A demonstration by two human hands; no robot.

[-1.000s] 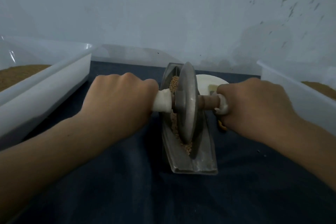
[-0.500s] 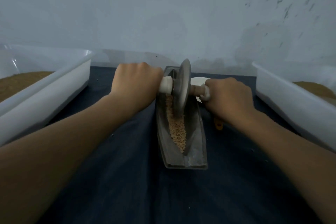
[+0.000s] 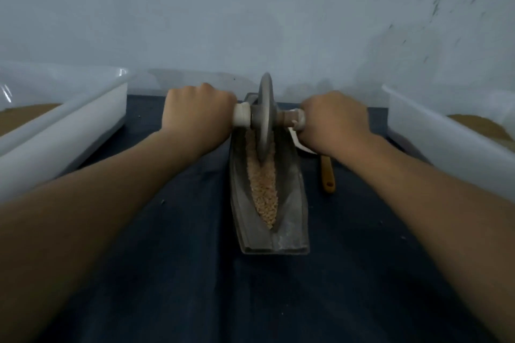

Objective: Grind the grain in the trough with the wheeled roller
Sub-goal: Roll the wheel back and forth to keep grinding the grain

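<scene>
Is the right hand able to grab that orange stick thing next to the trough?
Probably, once it lets go. The right hand grips the roller by its handle. The orange stick lies on the cloth right of the trough, just under that wrist, with its near end uncovered.

The trough is dull grey metal with paler scuffed streaks. The roller has a grey wheel, a cream-white handle end toward 9 o'clock and a reddish-brown one toward 3 o'clock. The grain is pale tan and finely speckled. The cloth is dark navy. The tub at 9 o'clock and the tub at 3 o'clock are white, each holding brown meal. The spoon is amber-yellow. The wall is pale blue-grey, flecked dark toward 1 o'clock.
</scene>
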